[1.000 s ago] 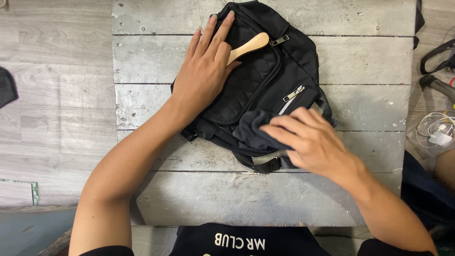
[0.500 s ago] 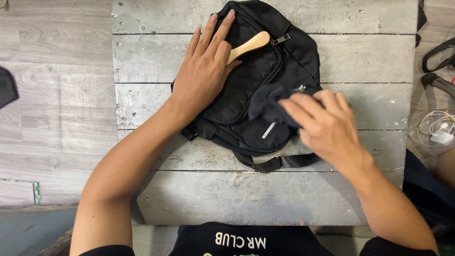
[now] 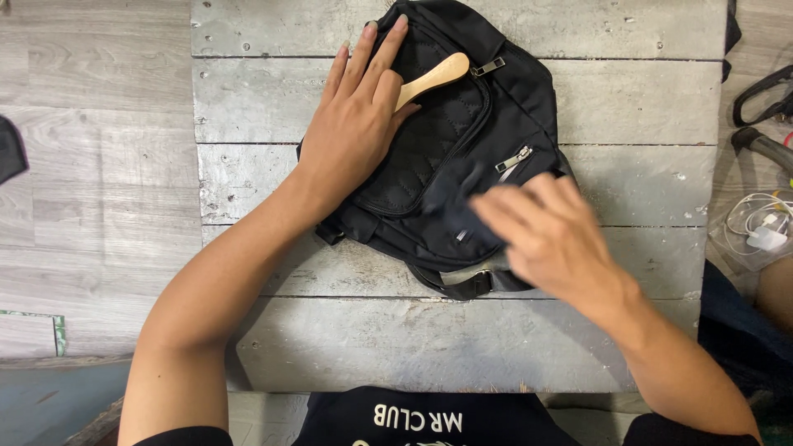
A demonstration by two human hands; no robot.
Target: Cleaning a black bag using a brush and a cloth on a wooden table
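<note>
My left hand [image 3: 357, 124] lies flat, palm down, on the upper left part of the black bag [image 3: 496, 107], fingers stretched straight toward the far edge of the tabletop [image 3: 248, 99]. It is not clenched on anything; under its palm and fingers it pins the wooden brush [image 3: 435, 78], whose pale rounded handle sticks out to the right from beneath my fingers and rests on the bag's quilted front panel. My left forearm runs diagonally from the lower left up to the bag.

My right hand [image 3: 549, 239] comes in from the lower right, knuckles up, fingers bent and pressed down on a dark cloth [image 3: 454, 202] that it grips against the lower front of the bag. The hand and cloth are blurred, so I cannot tell exactly how the fingers wrap the fabric. Just above the cloth sits a silver zipper pull [image 3: 512, 159] on a slanted pocket; a second metal pull [image 3: 489, 67] lies near the tip of the brush handle.

The bag lies in the middle of the weathered grey plank tabletop, tilted, with a strap and buckle [image 3: 471, 285] poking out at its near edge, beside my right hand.

At the far right, off the tabletop, a clear plastic pouch holding a white cable and charger [image 3: 764, 231] lies on the floor, with black straps [image 3: 764, 91] above it.
</note>
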